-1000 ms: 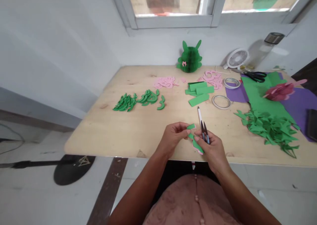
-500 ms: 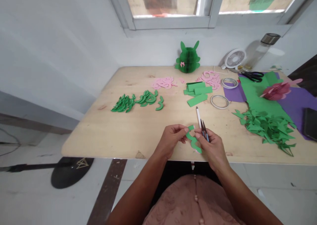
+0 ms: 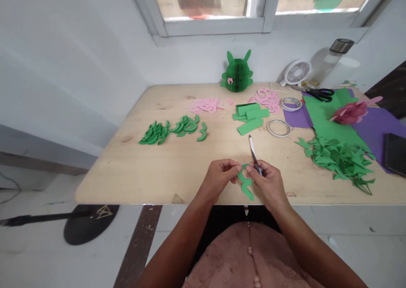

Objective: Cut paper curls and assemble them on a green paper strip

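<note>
Over the table's front edge, my left hand (image 3: 222,176) pinches the upper end of a wavy-edged green paper cutout (image 3: 245,185). The thumb and fingertips of my right hand (image 3: 269,181) also grip that end from the other side. Small scissors (image 3: 256,164) are tucked in my right hand, blades pointing away from me and looking closed. Just beyond their tips, a white pen (image 3: 251,141) lies on the table. Further back is a stack of green paper strips (image 3: 252,116). Finished-looking green wavy pieces (image 3: 155,133) lie in piles to the left.
Green scraps (image 3: 342,163) are heaped on the right, near purple and green sheets and a phone (image 3: 396,154). Two tape rolls (image 3: 278,128), pink cutouts (image 3: 207,105), black scissors (image 3: 320,94), a small fan (image 3: 297,72), a bottle (image 3: 330,61) and a green paper figure (image 3: 237,74) stand or lie behind.
The cutout has turned in my fingers, its lower end now hanging more steeply. My right hand has shifted slightly left and the scissors have tilted towards the pen. The view has shifted slightly.
</note>
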`<action>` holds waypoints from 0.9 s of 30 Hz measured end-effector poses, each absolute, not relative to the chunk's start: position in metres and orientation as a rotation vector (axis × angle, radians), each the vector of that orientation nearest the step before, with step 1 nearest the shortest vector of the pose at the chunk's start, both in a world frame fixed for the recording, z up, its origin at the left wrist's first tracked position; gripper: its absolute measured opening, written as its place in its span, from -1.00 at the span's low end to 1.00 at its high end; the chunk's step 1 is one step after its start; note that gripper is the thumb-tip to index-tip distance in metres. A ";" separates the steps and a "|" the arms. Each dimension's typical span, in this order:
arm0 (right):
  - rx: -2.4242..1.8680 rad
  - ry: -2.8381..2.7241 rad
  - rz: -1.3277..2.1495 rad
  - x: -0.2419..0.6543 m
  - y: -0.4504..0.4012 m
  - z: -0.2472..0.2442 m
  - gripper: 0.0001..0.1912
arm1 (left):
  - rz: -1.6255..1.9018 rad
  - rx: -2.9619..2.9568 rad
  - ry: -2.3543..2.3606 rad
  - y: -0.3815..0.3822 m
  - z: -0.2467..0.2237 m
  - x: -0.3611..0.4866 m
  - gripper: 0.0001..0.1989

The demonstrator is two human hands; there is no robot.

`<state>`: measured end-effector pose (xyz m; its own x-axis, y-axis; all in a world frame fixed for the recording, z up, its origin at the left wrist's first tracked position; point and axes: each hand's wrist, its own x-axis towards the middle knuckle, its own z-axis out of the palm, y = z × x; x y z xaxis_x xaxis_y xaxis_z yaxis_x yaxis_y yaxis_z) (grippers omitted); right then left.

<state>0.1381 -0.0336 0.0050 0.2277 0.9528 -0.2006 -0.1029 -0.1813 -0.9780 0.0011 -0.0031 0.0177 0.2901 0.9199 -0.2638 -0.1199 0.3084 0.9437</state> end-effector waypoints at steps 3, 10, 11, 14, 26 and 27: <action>-1.392 -0.864 1.196 0.137 -0.033 0.006 -0.77 | 0.874 1.005 1.022 -0.003 0.019 0.001 -0.77; -1.418 -0.885 1.180 0.137 -0.034 0.007 -0.76 | 0.872 1.012 1.027 -0.004 0.018 0.001 -0.75; -1.419 -0.889 1.180 0.137 -0.035 0.007 -0.76 | 0.874 1.010 1.032 -0.004 0.018 0.001 -0.75; -1.421 -0.893 1.169 0.136 -0.035 0.008 -0.76 | 0.876 1.008 1.035 -0.004 0.018 0.001 -0.75; -1.412 -0.857 1.201 0.137 -0.038 0.007 -0.73 | 0.876 1.002 1.010 -0.006 0.019 0.002 -0.78; -1.410 -0.865 1.196 0.137 -0.038 0.007 -0.72 | 0.874 1.004 1.009 -0.006 0.020 0.002 -0.78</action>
